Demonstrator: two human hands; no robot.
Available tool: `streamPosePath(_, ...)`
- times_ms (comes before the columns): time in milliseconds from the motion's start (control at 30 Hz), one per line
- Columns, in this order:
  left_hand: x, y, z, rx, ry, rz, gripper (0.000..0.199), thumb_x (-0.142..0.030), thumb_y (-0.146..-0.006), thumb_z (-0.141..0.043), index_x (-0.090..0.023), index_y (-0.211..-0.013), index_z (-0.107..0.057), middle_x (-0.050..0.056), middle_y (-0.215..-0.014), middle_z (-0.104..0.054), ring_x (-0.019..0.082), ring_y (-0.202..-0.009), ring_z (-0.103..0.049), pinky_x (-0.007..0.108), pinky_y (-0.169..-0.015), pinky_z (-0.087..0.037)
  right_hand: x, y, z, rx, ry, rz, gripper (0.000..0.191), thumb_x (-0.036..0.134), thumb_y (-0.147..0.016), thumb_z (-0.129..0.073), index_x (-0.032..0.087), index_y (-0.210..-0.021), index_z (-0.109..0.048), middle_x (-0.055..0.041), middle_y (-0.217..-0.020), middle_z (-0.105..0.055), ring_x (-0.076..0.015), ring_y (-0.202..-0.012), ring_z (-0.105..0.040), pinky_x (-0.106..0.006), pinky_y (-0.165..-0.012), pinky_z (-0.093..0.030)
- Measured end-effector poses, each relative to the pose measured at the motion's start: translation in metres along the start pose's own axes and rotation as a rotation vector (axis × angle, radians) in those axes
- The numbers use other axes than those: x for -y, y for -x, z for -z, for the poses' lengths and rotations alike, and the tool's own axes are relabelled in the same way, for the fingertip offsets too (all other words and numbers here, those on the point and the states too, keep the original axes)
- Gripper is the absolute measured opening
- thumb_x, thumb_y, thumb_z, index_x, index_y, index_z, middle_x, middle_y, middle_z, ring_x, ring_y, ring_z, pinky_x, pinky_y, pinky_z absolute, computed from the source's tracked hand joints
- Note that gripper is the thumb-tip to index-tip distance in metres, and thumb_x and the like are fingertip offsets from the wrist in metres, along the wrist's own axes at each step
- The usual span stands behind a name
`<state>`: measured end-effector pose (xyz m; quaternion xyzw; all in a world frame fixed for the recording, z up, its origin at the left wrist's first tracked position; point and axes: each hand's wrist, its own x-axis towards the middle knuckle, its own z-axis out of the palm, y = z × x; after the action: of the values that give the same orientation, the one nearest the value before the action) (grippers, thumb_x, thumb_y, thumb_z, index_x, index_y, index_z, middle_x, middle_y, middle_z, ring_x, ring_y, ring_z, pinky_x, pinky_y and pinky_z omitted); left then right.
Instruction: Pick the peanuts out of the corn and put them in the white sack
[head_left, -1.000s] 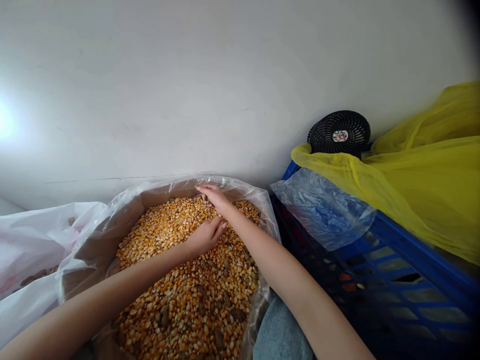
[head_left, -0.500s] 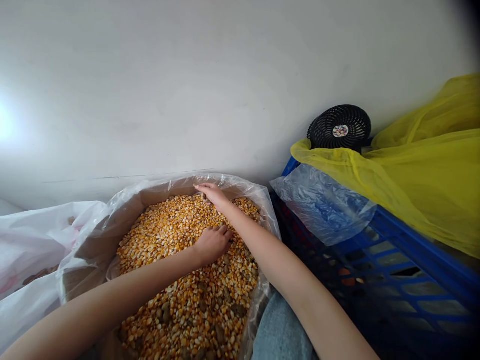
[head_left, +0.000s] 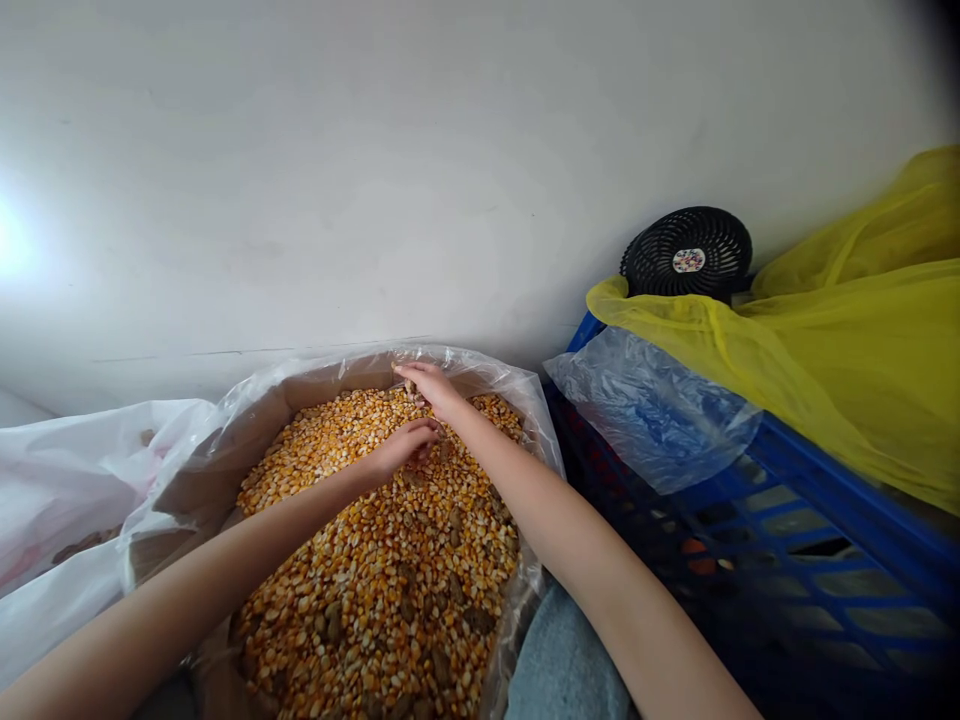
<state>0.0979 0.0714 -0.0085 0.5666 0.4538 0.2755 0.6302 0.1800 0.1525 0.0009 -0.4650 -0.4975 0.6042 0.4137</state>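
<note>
From here, my right hand (head_left: 435,387) holds knobbly brown pods (head_left: 412,391), my left hand (head_left: 407,446) curls, contents unclear, and more remain towards six o'clock.

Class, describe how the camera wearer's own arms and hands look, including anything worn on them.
The left hand and right hand are ungloved. Both forearms look slim and bare, with no sleeve, watch or bracelet visible. The fingers are too small to rule out rings.

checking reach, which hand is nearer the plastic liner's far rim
Right. The right hand is just short of the far rim; the left hand is farther from it, over the corn kernels.
</note>
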Motion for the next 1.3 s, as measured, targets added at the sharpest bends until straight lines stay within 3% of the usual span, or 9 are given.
streamPosePath(133, -0.003, 0.002, 0.006, 0.077, 0.398, 0.099, 0.017, -0.030, -0.063, -0.034, -0.019, -0.074, -0.040, -0.003, -0.059, -0.036, 0.007, -0.043, -0.031, 0.021, -0.041, -0.030, 0.000, -0.002, 0.000, 0.006, -0.021, -0.009, 0.019, 0.034, -0.064, -0.058, 0.017, -0.073, -0.056, 0.0065, -0.049, -0.040, -0.0042, -0.038, -0.035, -0.016, -0.032, -0.022)
streamPosePath(333, -0.010, 0.008, 0.007, -0.021, 0.185, 0.151, 0.030, -0.037, -0.070, -0.020, -0.020, -0.077, -0.042, 0.003, -0.070, -0.045, 0.012, -0.054, -0.041, 0.028, -0.050, -0.038, 0.000, 0.000, 0.000, -0.012, -0.027, -0.001, 0.021, 0.036, -0.063, -0.060, 0.017, -0.070, -0.055, 0.0066, -0.048, -0.039, -0.0044, -0.038, -0.034, -0.017, -0.033, -0.023)
streamPosePath(433, -0.010, 0.007, 0.006, -0.007, 0.267, 0.163, 0.033, -0.044, -0.074, -0.018, -0.020, -0.075, -0.041, 0.002, -0.071, -0.047, 0.011, -0.053, -0.042, 0.026, -0.049, -0.038, 0.000, 0.000, 0.000, -0.006, -0.036, -0.006, 0.021, 0.036, -0.062, -0.060, 0.017, -0.070, -0.055, 0.0062, -0.049, -0.040, -0.0046, -0.039, -0.036, -0.016, -0.033, -0.023)
streamPosePath(567, -0.006, 0.001, 0.003, -0.065, 0.514, 0.176, 0.039, -0.056, -0.073, -0.033, -0.018, -0.063, -0.034, -0.004, -0.058, -0.039, 0.005, -0.041, -0.032, 0.019, -0.040, -0.028, 0.001, 0.000, -0.001, -0.026, -0.037, -0.002, 0.020, 0.035, -0.062, -0.061, 0.017, -0.068, -0.055, 0.0061, -0.050, -0.041, -0.0046, -0.039, -0.036, -0.017, -0.034, -0.024)
streamPosePath(800, -0.004, 0.000, 0.003, -0.106, 0.552, 0.186, 0.034, -0.051, -0.073, -0.040, -0.019, -0.063, -0.033, -0.010, -0.042, -0.019, 0.004, -0.032, -0.014, 0.016, -0.033, -0.015, 0.004, 0.002, 0.000, -0.051, -0.045, -0.022, 0.015, 0.030, -0.065, -0.059, 0.017, -0.068, -0.053, 0.0071, -0.045, -0.037, -0.0044, -0.036, -0.033, -0.017, -0.033, -0.023)
streamPosePath(933, -0.003, 0.001, 0.001, -0.107, 0.161, 0.200, 0.029, -0.047, -0.076, -0.033, -0.020, -0.066, -0.039, -0.009, -0.038, -0.019, 0.006, -0.030, -0.018, 0.019, -0.034, -0.023, 0.003, 0.000, 0.001, -0.045, -0.082, -0.019, 0.016, 0.031, -0.066, -0.058, 0.017, -0.069, -0.051, 0.0075, -0.045, -0.036, -0.0037, -0.037, -0.033, -0.015, -0.033, -0.021)
streamPosePath(1133, 0.000, -0.009, -0.016, -0.189, -1.014, -0.046, 0.026, -0.039, -0.074, -0.040, -0.017, -0.083, -0.051, 0.005, -0.064, -0.057, 0.018, -0.059, -0.054, 0.028, -0.055, -0.039, 0.003, 0.001, 0.001, -0.089, -0.033, -0.019, 0.018, 0.033, -0.064, -0.059, 0.017, -0.071, -0.054, 0.0055, -0.050, -0.040, -0.0049, -0.043, -0.038, -0.014, -0.036, -0.027)
streamPosePath(1200, 0.000, -0.012, -0.021, -0.156, -1.199, -0.021, 0.029, -0.038, -0.075, -0.039, -0.016, -0.089, -0.051, 0.009, -0.071, -0.060, 0.022, -0.066, -0.057, 0.031, -0.058, -0.040, 0.004, 0.003, 0.000, -0.101, -0.022, -0.027, 0.017, 0.032, -0.064, -0.059, 0.017, -0.071, -0.054, 0.0053, -0.050, -0.041, -0.0053, -0.044, -0.039, -0.015, -0.037, -0.028)
streamPosePath(1300, -0.005, -0.010, -0.018, -0.124, -1.193, 0.000, 0.027, -0.035, -0.076, -0.038, -0.016, -0.089, -0.053, 0.010, -0.076, -0.062, 0.022, -0.069, -0.058, 0.030, -0.059, -0.041, 0.005, 0.004, 0.000, -0.078, -0.050, -0.023, 0.016, 0.032, -0.065, -0.059, 0.017, -0.070, -0.053, 0.0058, -0.049, -0.041, -0.0049, -0.041, -0.036, -0.015, -0.035, -0.025)
